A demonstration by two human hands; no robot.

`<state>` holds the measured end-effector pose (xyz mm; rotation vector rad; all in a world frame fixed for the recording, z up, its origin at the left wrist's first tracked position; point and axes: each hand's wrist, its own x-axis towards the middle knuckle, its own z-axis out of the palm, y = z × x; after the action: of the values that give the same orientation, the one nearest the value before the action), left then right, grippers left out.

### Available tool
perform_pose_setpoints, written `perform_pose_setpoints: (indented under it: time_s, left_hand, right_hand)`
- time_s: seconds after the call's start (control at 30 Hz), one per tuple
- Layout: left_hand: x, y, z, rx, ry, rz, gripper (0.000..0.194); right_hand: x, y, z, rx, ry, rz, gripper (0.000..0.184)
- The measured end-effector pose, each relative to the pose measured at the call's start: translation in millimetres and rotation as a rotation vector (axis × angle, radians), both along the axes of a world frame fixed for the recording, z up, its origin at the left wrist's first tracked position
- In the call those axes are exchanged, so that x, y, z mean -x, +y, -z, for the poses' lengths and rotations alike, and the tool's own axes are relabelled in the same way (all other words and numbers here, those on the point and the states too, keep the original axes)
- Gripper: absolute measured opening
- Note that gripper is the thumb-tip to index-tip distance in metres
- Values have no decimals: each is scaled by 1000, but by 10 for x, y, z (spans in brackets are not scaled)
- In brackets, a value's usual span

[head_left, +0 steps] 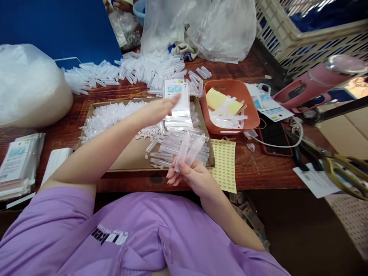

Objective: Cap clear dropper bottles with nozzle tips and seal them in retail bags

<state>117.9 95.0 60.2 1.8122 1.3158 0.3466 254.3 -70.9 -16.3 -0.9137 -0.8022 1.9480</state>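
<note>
Two clear plastic tubes [189, 150] stand side by side, tilted upward, in the grip of my right hand [195, 174]. That hand is closed, its thumb pressed against their lower ends. My left hand [169, 104] reaches across over a stack of printed cards [176, 87], fingers stretched out and a little blurred. Nothing shows in it, and whether it touches the cards I cannot tell. Below the cards, more clear tubes [166, 149] lie in a shallow cardboard tray [123, 163]. Small translucent plastic pieces [112, 117] fill the tray's left part, partly hidden by my left forearm.
An orange bin [253, 119] holds white strips and yellow paper. A sticker sheet [225, 165] lies beside the tray. Loose tubes [152, 69] are heaped behind. Scissors [339, 168], a phone [274, 140] and a pink bottle [319, 82] are at right; packaged cards [17, 161] lie left.
</note>
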Motion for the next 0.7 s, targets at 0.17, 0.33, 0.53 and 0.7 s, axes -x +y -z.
perform_pose_setpoints:
  time_s: [0.17, 0.33, 0.53, 0.7]
  left_hand:
    - [-249, 821, 235, -411, 641, -121, 80]
    - [-366, 1094, 374, -292, 632, -93, 91]
    - [-316, 1104, 255, -276, 514, -159, 63]
    - [-337, 924, 77, -315, 251, -214, 38]
  right_hand:
    - [-64, -69, 80, 67, 53, 34, 50]
    - [-123, -77, 243, 33, 65, 28, 48]
    - [-119, -36, 273, 6, 67, 19, 44]
    - [-87, -16, 192, 13, 73, 11, 46]
